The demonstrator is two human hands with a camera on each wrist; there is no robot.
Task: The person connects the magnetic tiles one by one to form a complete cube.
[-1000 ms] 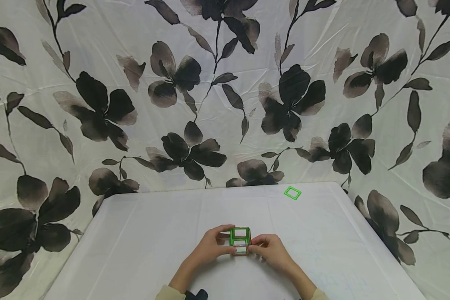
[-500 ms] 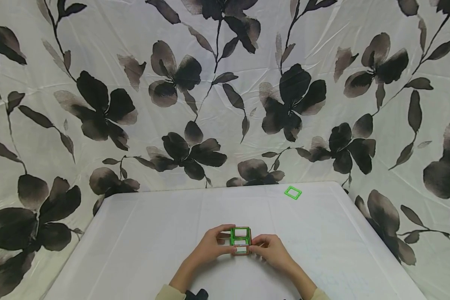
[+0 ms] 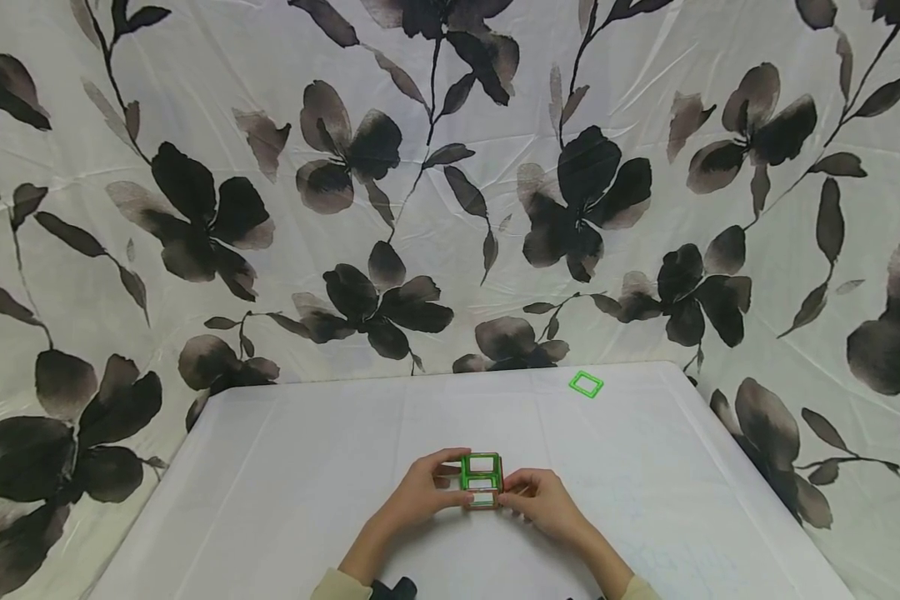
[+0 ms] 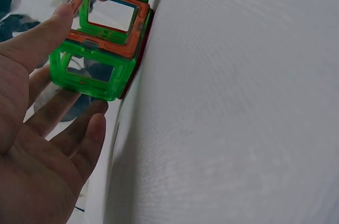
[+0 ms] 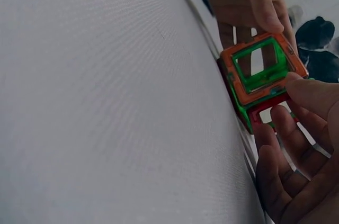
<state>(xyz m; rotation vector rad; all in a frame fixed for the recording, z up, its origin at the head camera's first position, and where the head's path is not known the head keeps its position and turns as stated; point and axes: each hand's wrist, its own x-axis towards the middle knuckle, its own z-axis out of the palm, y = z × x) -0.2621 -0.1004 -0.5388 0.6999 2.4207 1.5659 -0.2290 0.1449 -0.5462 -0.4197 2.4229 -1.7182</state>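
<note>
A small cube of magnetic building tiles (image 3: 482,481) stands on the white table, its open-centred square frames green, orange and red. From the left, my left hand (image 3: 422,487) holds it, thumb on the near orange tile (image 4: 108,44) and other fingers along the green side (image 4: 87,75). My right hand (image 3: 543,498) pinches it from the right; in the right wrist view the thumb rests at the edge of the orange tile (image 5: 249,99) and fingers lie by a red tile (image 5: 259,117).
One loose green square tile (image 3: 586,384) lies near the back right edge of the white table (image 3: 292,467). Behind the table hangs a white cloth (image 3: 480,275) with dark flowers. A black object (image 3: 394,589) shows beside the left sleeve at the bottom.
</note>
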